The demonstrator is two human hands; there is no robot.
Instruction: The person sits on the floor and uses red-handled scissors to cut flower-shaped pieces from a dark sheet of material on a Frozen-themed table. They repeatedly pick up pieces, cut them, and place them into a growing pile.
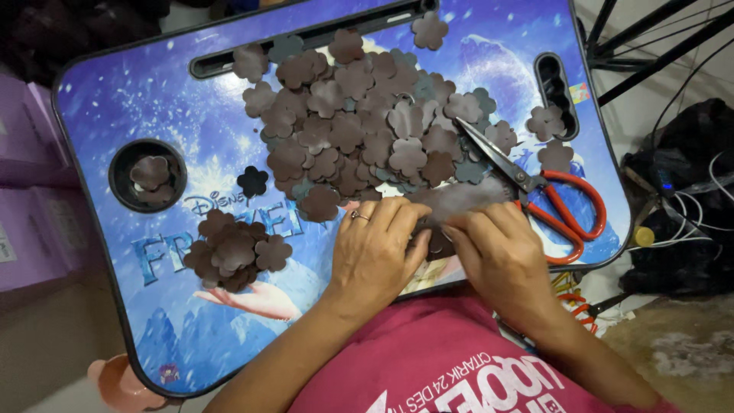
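Both hands, left hand [375, 248] and right hand [501, 252], pinch a brown fabric piece [459, 200] at the worktop's [138, 92] near edge, just beside red-handled scissors [535, 187] and a heap of flower cutouts [367, 122].

This looked like a room in a home used for small craft work, not a proper workshop: the work surface was a child's blue lap tray [153, 99] with a cartoon winter print, a round cup hollow on its left and slots along its far edge. Brown flower-shaped cut-outs [367, 122] lay heaped over its far half, with red-handled scissors [550, 195] on the right. Purple boxes [30, 183] were stacked at the left, a black metal rack [650, 38] stood at the far right, and a tangle of cables [688, 222] lay on the bare floor.
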